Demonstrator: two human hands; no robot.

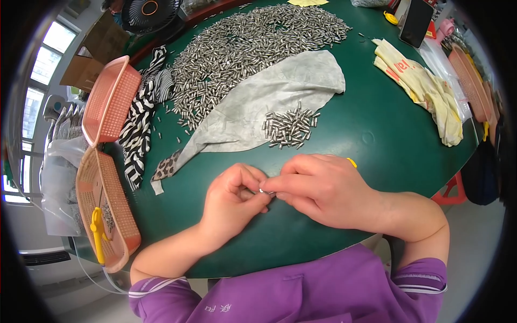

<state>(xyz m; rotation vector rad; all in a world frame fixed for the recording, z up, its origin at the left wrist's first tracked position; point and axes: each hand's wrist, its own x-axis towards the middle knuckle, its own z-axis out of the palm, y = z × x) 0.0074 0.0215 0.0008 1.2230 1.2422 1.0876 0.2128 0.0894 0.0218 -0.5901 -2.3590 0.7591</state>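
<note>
My left hand [232, 198] and my right hand [318, 188] meet over the green table [377, 134] near its front edge. Between their fingertips they pinch a small silver metal piece [265, 190]; most of it is hidden by the fingers. Just beyond the hands, a small heap of short silver metal cylinders [290, 127] lies on a grey cloth [258, 102]. A much larger heap of the same cylinders [247, 48] spreads across the far part of the table. A yellow bit [351, 161] shows behind my right hand.
Two pink plastic baskets [107, 99] [105, 210] sit at the left edge, the nearer one holding a yellow tool [97, 229]. A black-and-white striped cloth [141, 124] lies beside them. Yellow gloves [425, 89] and clear bags lie at the right. A fan [148, 12] stands at the back.
</note>
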